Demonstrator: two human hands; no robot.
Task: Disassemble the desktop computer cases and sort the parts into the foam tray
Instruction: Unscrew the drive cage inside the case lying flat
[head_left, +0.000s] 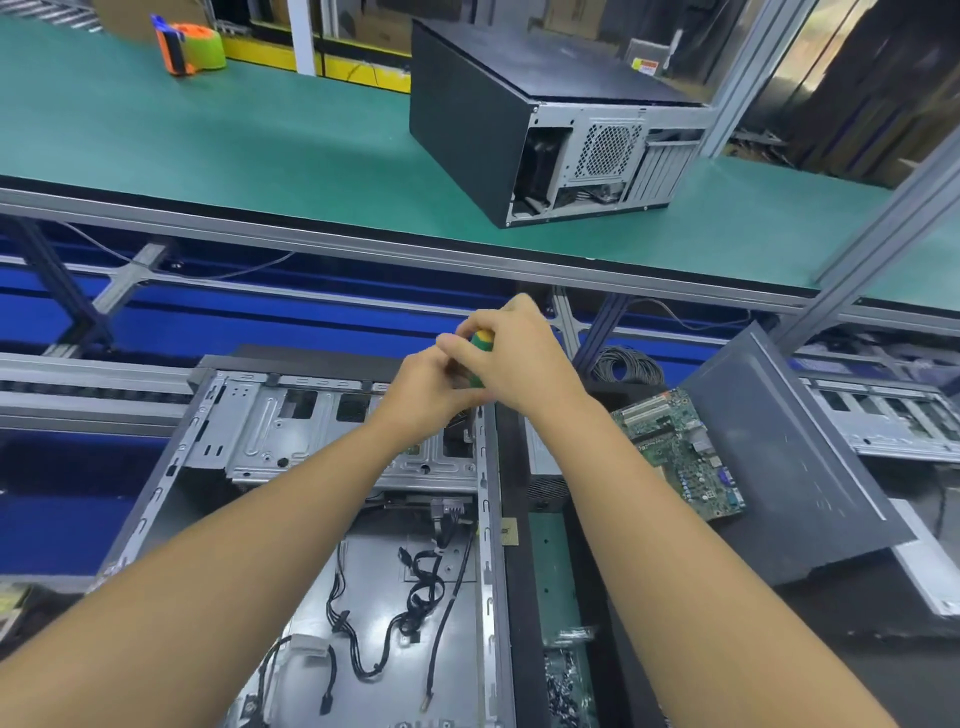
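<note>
Both hands meet over the open computer case (260, 431), at its far right corner. My right hand (519, 358) is wrapped round the green-and-yellow screwdriver (480, 343). My left hand (423, 397) curls in just beneath, its grip unclear. A motherboard (680, 452) lies right of the case.

Green bench (260, 135): black case (467, 119), tape dispenser (191, 48)

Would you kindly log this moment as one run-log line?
right hand grips screwdriver | left hand holds it lower | tip hidden, over open case | motherboard outside, right
</note>
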